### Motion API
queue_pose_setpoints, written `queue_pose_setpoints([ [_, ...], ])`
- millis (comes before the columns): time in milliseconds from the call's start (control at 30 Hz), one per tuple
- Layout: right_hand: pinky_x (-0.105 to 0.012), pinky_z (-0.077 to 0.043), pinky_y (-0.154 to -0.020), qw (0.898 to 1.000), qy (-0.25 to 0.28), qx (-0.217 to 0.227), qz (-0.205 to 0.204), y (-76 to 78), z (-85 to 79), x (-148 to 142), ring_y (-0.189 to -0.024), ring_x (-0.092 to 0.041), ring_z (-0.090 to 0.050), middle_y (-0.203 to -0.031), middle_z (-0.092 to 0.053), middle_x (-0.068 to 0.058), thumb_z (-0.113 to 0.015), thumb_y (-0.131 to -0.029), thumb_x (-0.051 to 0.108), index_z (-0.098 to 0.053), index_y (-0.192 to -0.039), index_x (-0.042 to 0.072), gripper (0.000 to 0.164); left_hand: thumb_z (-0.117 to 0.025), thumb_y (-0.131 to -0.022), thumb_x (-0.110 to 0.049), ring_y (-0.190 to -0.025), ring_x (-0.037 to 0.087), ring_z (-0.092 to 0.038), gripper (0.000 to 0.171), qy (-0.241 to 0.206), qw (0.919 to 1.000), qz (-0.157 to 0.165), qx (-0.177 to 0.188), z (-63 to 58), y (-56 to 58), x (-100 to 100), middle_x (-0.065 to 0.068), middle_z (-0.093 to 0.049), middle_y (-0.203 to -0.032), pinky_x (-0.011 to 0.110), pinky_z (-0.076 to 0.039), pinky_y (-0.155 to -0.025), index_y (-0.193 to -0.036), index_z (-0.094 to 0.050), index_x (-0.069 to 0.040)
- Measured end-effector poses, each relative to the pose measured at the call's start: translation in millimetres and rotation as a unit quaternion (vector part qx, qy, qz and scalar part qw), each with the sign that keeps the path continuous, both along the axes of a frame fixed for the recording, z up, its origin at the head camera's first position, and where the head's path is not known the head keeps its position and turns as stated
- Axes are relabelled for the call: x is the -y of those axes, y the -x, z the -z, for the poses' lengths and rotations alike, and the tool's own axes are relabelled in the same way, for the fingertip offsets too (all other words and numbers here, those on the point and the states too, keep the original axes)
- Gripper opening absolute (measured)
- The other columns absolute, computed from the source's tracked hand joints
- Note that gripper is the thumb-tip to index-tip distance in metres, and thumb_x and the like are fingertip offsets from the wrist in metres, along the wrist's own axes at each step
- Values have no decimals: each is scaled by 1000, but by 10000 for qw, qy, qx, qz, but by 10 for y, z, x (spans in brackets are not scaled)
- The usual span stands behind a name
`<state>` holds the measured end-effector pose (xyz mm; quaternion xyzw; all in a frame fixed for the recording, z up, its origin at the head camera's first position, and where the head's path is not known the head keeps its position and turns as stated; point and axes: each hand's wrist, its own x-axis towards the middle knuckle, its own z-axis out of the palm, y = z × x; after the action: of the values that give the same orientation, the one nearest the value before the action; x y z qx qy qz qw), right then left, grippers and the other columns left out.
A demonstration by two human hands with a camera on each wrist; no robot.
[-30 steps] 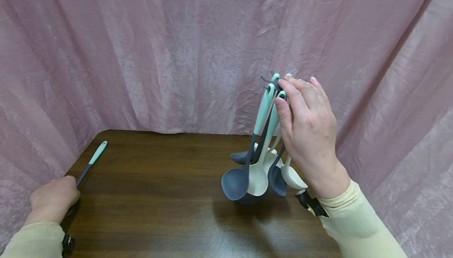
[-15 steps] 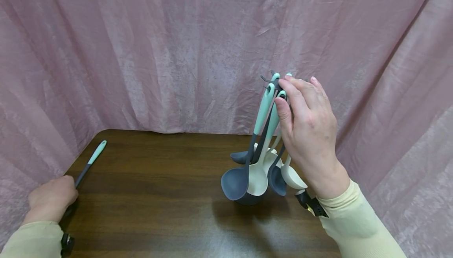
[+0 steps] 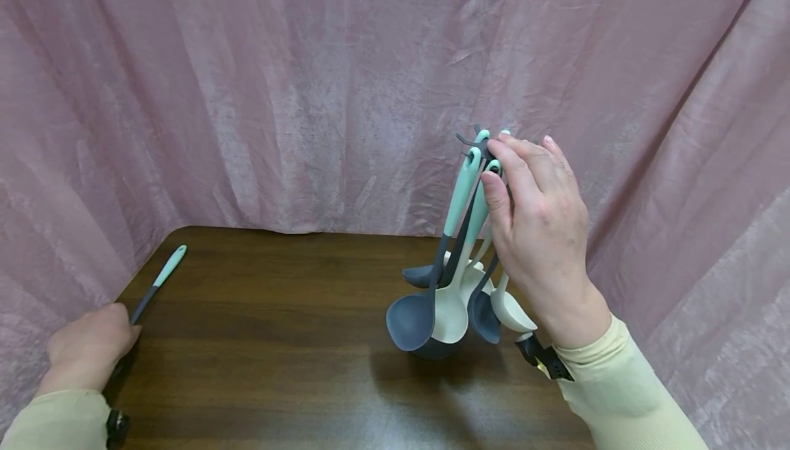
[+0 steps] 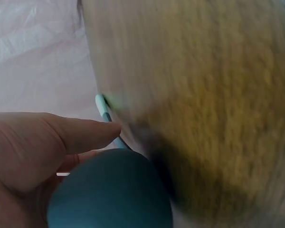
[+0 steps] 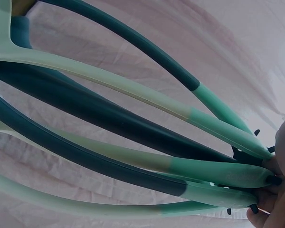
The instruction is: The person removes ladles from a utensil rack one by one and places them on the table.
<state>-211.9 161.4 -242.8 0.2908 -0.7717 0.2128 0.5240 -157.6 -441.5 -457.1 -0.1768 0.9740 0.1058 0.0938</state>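
Note:
At the table's left edge my left hand (image 3: pixel 92 344) grips a dark utensil (image 3: pixel 162 277) with a mint handle, which points away from me. Its dark, rounded head (image 4: pixel 111 190) fills the lower part of the left wrist view; the exact kind is unclear. On the right, the fingers of my right hand (image 3: pixel 543 223) hold the top of a dark utensil stand (image 5: pixel 109 118), beside its hooks. From it hang a dark ladle (image 3: pixel 410 323), a cream ladle (image 3: pixel 450 316) and several other mint-handled utensils. My right hand hides some of the handle ends.
The brown wooden table (image 3: pixel 278 326) stretches between both hands. A pink curtain (image 3: pixel 321 93) hangs behind it and along both sides. The stand's dark base (image 3: pixel 437 349) shows below the ladles.
My left hand has shifted very slightly left with the utensil. The right hand and the hanging utensils stay almost where they were.

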Motion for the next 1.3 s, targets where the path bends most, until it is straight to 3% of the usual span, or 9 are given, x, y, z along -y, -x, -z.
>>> queue_pose_setpoints([
  [200, -47, -32, -128, 10000, 7, 14, 35, -10, 11, -22, -129, -42, -67, -138, -71, -22, -63, -112, 20, -71, -139, -3, 36, -71, -103, -26, -78, 49, -66, 33, -24, 9990, 211, -398, -59, 14, -98, 36, -66, -92, 67, -52, -63, -99, -64, 6],
  [400, -47, -32, -128, 10000, -11, 12, 63, -9, 4, -44, -129, -41, -67, -138, -71, -21, -61, -114, 21, -71, -139, -3, 36, -70, -105, -24, -66, 41, -62, 31, 14, 9916, 458, -1209, -186, 53, -374, 22, -61, -77, 59, -47, -53, -101, -59, 6],
  [500, -47, -32, -128, 10000, -9, 22, 80, -3, -2, -49, -130, -40, -67, -138, -72, -21, -58, -115, 24, -71, -139, -2, 38, -74, -102, -19, -63, 44, -62, 32, 192, 9792, 663, -1911, -282, 87, -584, 24, -61, -78, 60, -45, -48, -105, -60, 9],
  [600, -47, -33, -128, 9999, -40, 22, 98, 7, -4, -55, -130, -40, -67, -138, -72, -21, -56, -116, 25, -71, -139, -3, 39, -79, -98, -16, -65, 49, -63, 32, 370, 9611, 855, -2599, -369, 112, -796, 26, -63, -81, 64, -45, -48, -106, -63, 11],
  [733, -47, -33, -128, 9999, -63, 13, 92, 22, -7, -56, -130, -39, -67, -137, -72, -21, -54, -117, 26, -71, -139, -3, 40, -83, -94, -16, -69, 54, -64, 35, 476, 9417, 1097, -3145, -469, 136, -1056, 31, -67, -90, 67, -48, -52, -112, -67, 10],
  [867, -47, -33, -128, 9999, -72, 0, 93, 30, -7, -59, -129, -39, -68, -137, -72, -20, -53, -117, 25, -72, -138, -2, 40, -84, -95, -18, -70, 52, -68, 38, 504, 9295, 1308, -3411, -553, 156, -1280, 33, -72, -103, 62, -51, -51, -119, -69, 8],
  [1033, -47, -33, -128, 9999, -85, -3, 100, 27, -11, -67, -130, -38, -67, -137, -73, -19, -53, -117, 26, -72, -139, -2, 39, -84, -96, -18, -71, 47, -69, 40, 415, 9224, 1438, -3561, -668, 176, -1519, 30, -74, -108, 57, -50, -50, -124, -69, 7],
  [1167, -46, -33, -128, 9999, -81, 7, 122, 26, -23, -76, -130, -38, -68, -138, -73, -19, -53, -118, 26, -72, -138, -1, 40, -85, -98, -20, -80, 44, -72, 41, 283, 9177, 1552, -3646, -741, 191, -1729, 29, -74, -115, 57, -54, -56, -127, -71, 4],
  [1300, -46, -34, -128, 9999, -61, 36, 136, 31, -28, -81, -129, -37, -68, -137, -73, -18, -53, -117, 27, -73, -138, -1, 40, -85, -99, -23, -76, 40, -72, 38, 120, 9123, 1722, -3714, -808, 199, -1948, 25, -75, -115, 51, -52, -53, -125, -73, 1],
])
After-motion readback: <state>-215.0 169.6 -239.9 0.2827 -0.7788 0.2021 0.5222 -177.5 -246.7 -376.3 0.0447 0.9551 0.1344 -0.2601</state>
